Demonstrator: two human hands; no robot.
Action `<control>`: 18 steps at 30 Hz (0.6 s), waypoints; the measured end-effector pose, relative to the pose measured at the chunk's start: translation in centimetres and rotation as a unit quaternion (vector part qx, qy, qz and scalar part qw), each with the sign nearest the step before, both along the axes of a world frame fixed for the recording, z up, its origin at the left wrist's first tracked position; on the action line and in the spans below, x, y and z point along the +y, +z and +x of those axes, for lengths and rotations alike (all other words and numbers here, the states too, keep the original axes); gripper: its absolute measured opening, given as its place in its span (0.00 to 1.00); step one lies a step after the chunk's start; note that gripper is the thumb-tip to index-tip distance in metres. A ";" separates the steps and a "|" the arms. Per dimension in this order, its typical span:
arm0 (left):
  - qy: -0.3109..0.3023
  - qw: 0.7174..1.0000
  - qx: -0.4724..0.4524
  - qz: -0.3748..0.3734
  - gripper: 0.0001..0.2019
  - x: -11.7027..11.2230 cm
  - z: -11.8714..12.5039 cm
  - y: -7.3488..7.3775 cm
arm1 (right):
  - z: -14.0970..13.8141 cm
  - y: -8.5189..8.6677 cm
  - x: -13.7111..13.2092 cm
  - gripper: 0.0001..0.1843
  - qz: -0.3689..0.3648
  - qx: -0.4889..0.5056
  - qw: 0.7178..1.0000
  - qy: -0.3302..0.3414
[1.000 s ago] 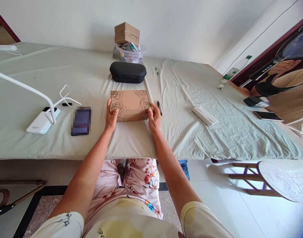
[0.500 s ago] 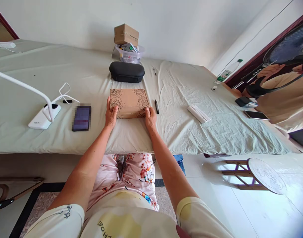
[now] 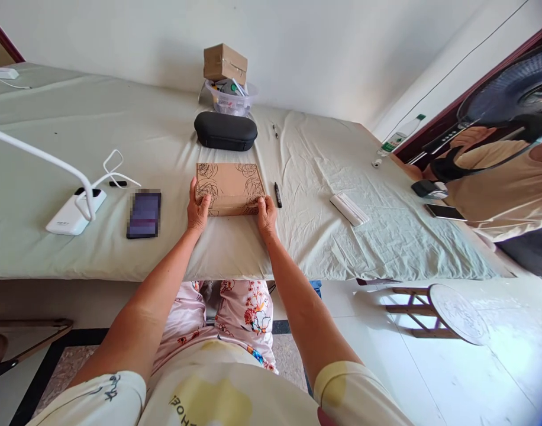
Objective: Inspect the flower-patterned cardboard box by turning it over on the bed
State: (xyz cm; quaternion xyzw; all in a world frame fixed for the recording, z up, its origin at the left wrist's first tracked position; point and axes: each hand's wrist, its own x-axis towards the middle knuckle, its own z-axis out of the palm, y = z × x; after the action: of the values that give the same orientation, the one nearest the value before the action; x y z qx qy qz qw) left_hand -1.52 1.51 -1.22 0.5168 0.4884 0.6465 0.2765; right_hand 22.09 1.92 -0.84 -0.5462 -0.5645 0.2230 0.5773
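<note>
A flat brown cardboard box (image 3: pixel 229 183) with black rose-like line drawings near its corners lies on the cloth-covered table in front of me. My left hand (image 3: pixel 198 206) grips its left side, thumb on top near the front corner. On the opposite side my right hand (image 3: pixel 266 213) holds the front right corner, with the thumb over the edge. The fingers under and behind the box's sides are partly hidden. Just right of the box lies a black marker (image 3: pixel 277 194). Behind it sits a black zippered case (image 3: pixel 225 131).
Left are a phone (image 3: pixel 144 214) and a white lamp base (image 3: pixel 76 212) with a cable. A plastic basket (image 3: pixel 231 102) bears a carton (image 3: pixel 225 63) at the wall. Right lie a pen (image 3: pixel 275 131), a white ridged object (image 3: pixel 349 209) and a bottle (image 3: pixel 403 134). Another person (image 3: pixel 510 183) is at the far right.
Both hands keep their hold on the box. My right thumb has shifted slightly at the front right corner. The whole view has moved a little, and the other person's arm has changed position.
</note>
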 end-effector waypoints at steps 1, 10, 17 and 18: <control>0.004 1.000 0.002 0.003 0.52 0.0 0.1 0.0 | 0.0 0.0 0.0 0.33 -0.002 -0.001 1.000 -0.002; -0.009 1.000 -0.012 -0.004 0.50 0.1 0.2 -0.7 | 0.2 0.1 0.0 0.33 -0.004 -0.022 1.000 -0.002; -0.024 1.000 -0.005 -0.003 0.49 0.1 0.0 -0.9 | 0.3 -0.1 0.1 0.33 -0.005 -0.023 1.000 -0.013; -0.024 1.000 -0.007 -0.005 0.50 0.0 0.1 -0.8 | 0.3 -0.1 0.1 0.33 -0.005 -0.020 1.000 -0.013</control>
State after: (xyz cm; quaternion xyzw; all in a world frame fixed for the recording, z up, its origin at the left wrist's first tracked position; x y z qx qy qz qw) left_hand -1.46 1.53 -2.00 0.5223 0.4771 0.6410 0.2977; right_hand 22.40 2.02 -0.95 -0.5607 -0.5676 0.2079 0.5659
